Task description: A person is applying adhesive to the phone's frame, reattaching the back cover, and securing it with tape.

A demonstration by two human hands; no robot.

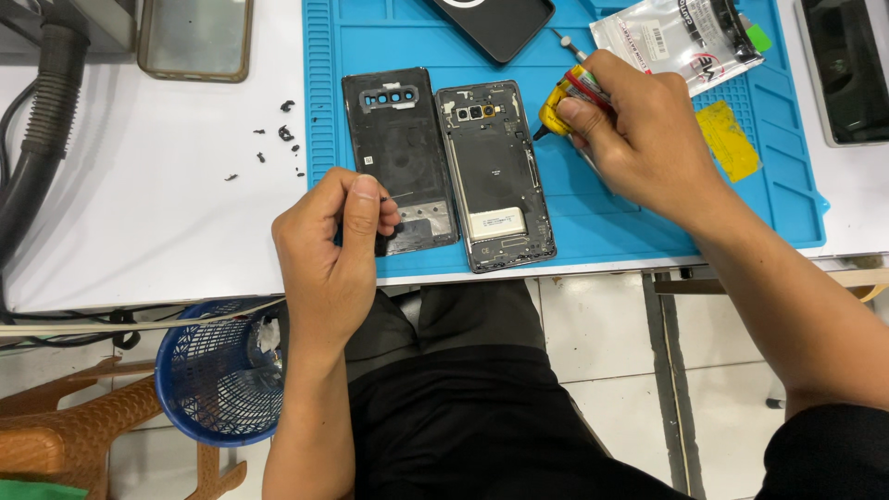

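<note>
Left hand (335, 243): curled up tight over the bottom corner of the back cover, thumb pressed on the fingers; looks like pinching something small and dark, cannot tell what.
Right hand (639, 130): closed around a small yellow tube, nozzle pointing down and left toward the open phone.
Yellow tube (563, 102): yellow with a red band and a black tip, held just beside the top right edge of the open phone, not quite touching it.
Back cover (400, 153): dark, lying flat on the blue mat, inside facing up, camera holes at the top; bottom corner hidden under the left hand.
Open phone (495, 176): lying flat just right of the back cover, almost side by side; inner parts showing, cameras at the top, a white sticker near the bottom.
Blue mat (630, 231): under both phone pieces, on a white table.
White table (139, 185): some small black scraps (282, 131) lying left of the mat.
Clear phone case (195, 37): at the top left of the table, well apart from the hands.
Plastic bag (681, 37): shiny, lying on the mat above the right hand.
Yellow pad (727, 141): flat on the mat, right of the right hand.
Blue basket (218, 375): on the floor below the table edge, near the left arm, bits of rubbish inside.
</note>
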